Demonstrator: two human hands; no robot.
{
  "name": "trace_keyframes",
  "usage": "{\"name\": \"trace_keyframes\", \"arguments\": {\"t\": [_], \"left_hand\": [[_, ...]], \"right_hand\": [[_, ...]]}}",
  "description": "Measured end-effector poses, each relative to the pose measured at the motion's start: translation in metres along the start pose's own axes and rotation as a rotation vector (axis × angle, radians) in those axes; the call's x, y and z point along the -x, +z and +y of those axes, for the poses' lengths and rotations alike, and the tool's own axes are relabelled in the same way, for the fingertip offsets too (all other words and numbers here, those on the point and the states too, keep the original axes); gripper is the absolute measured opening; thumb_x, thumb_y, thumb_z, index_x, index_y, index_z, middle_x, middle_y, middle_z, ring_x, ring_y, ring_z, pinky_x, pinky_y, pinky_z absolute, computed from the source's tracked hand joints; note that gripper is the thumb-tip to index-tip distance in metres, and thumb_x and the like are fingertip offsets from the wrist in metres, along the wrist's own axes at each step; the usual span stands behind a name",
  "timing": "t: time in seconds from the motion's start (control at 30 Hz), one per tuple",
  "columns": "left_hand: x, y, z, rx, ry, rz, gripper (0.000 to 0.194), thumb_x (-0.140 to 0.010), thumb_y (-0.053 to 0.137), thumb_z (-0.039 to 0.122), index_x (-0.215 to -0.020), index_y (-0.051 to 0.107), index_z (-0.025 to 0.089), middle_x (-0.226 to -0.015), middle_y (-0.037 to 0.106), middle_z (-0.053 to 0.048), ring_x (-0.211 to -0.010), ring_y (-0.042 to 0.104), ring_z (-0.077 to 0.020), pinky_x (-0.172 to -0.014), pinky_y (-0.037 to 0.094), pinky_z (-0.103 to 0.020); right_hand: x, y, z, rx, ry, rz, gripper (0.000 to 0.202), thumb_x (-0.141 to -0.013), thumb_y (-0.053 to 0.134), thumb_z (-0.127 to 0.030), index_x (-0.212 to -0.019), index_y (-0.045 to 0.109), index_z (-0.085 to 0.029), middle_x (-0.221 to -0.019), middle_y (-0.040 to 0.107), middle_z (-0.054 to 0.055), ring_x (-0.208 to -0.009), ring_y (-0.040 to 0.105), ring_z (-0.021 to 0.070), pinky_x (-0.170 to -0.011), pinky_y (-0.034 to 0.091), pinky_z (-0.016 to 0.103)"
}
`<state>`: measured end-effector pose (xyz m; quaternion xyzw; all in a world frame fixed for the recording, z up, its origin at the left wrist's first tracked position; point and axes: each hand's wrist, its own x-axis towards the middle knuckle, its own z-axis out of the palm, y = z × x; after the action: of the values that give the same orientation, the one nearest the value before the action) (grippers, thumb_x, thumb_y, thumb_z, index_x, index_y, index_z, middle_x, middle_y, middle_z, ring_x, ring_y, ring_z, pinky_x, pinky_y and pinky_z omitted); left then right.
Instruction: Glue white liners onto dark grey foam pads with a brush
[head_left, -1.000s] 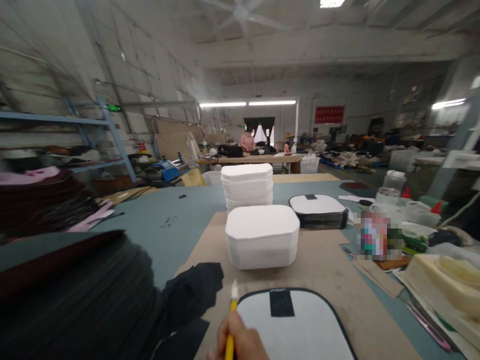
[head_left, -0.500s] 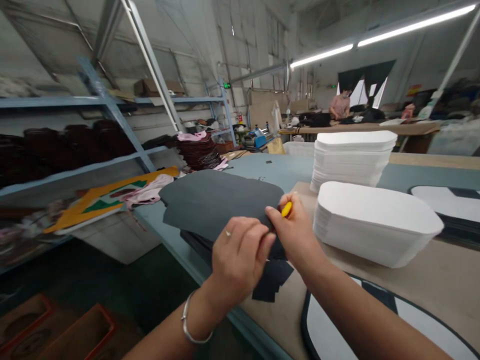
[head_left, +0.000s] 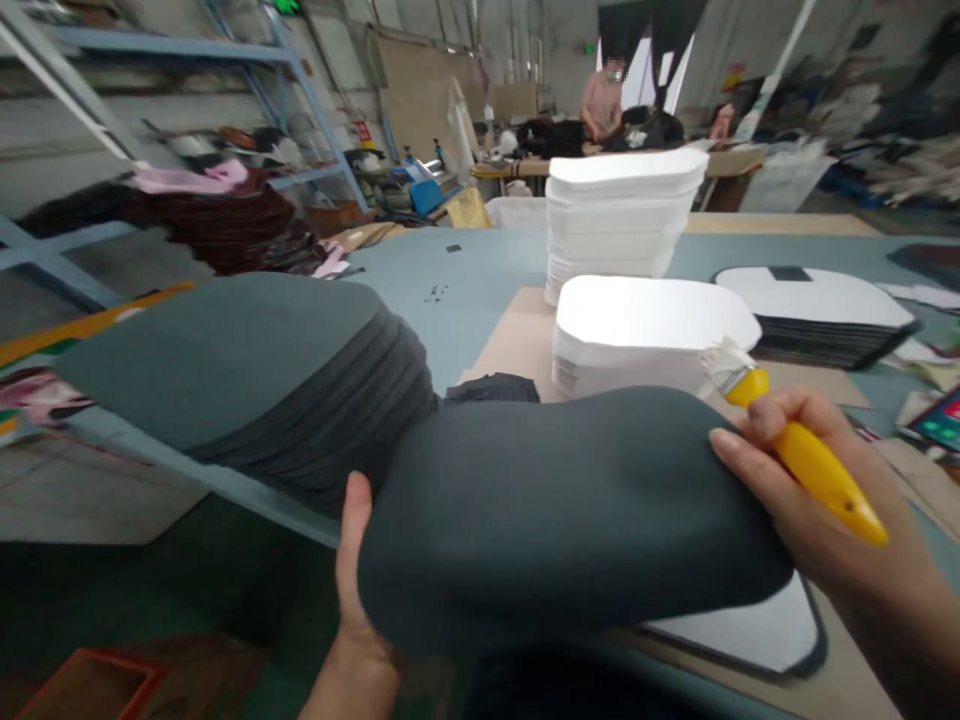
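Observation:
A dark grey sheet [head_left: 570, 500] with rounded corners is held up between both hands. My left hand [head_left: 360, 590] grips its left edge, the thumb showing and the other fingers hidden behind the sheet. At the right corner, my right hand [head_left: 817, 470] pinches the sheet while also holding a yellow-handled brush [head_left: 825, 475], bristles up and to the left. A stack of similar dark sheets [head_left: 247, 350] lies to the left. Under the held sheet, a white panel with a dark rim [head_left: 757, 630] partly shows.
Two white stacks [head_left: 652, 310] [head_left: 622, 210] stand behind the sheet. Farther right is a pile of dark-edged white panels [head_left: 817, 300]. Small dark pieces [head_left: 495, 388] lie mid-table. A maroon stack [head_left: 225, 220] is at the left, and a person [head_left: 602, 100] stands at a far table.
The dark sheet has come off the stack and now hangs in front of me between both hands. The brush is now fully visible. The view has turned right and down.

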<state>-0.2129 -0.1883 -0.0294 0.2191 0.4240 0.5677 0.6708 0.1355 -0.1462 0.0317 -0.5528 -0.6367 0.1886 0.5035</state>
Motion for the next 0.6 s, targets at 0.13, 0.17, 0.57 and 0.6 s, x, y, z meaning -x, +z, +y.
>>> {"name": "trace_keyframes", "arguments": {"t": [0.13,0.17,0.57,0.6], "left_hand": [[0.008,0.004,-0.038,0.055,-0.352,0.039,0.049,-0.07,0.086,0.047,-0.11,0.077,0.02,-0.106,0.079,-0.012,-0.115,0.071,-0.0369,-0.103,0.055,-0.048],[0.007,0.008,-0.048,0.006,-0.394,0.052,0.045,-0.069,0.088,0.033,-0.11,0.076,0.019,-0.106,0.079,-0.012,-0.112,0.072,-0.0359,-0.102,0.056,-0.046],[-0.084,0.058,-0.072,-0.814,-0.127,-0.164,0.038,-0.075,0.078,0.052,-0.074,0.059,0.019,-0.052,0.057,0.004,-0.043,0.053,-0.0138,-0.046,0.043,-0.024],[-0.09,0.055,-0.075,-0.933,-0.08,-0.15,0.039,-0.077,0.073,0.055,-0.071,0.055,0.02,-0.049,0.052,0.005,-0.039,0.049,-0.0126,-0.042,0.037,-0.022]], "right_hand": [[0.05,-0.032,0.045,0.183,0.058,-0.119,0.026,-0.092,0.064,-0.043,-0.087,0.045,-0.026,-0.082,0.056,0.001,-0.073,0.06,0.0174,-0.063,0.05,0.028],[0.061,-0.038,0.056,0.207,0.067,-0.135,0.025,-0.093,0.062,-0.043,-0.086,0.045,-0.026,-0.081,0.056,0.001,-0.072,0.06,0.0175,-0.063,0.05,0.028],[0.105,-0.086,0.162,0.41,0.229,-0.112,0.023,-0.094,0.059,-0.045,-0.092,0.046,-0.026,-0.079,0.057,0.001,-0.065,0.059,0.0178,-0.061,0.047,0.03],[0.106,-0.082,0.167,0.42,0.254,-0.147,0.022,-0.094,0.058,-0.046,-0.093,0.046,-0.027,-0.078,0.059,0.001,-0.064,0.061,0.0186,-0.06,0.047,0.03]]}}
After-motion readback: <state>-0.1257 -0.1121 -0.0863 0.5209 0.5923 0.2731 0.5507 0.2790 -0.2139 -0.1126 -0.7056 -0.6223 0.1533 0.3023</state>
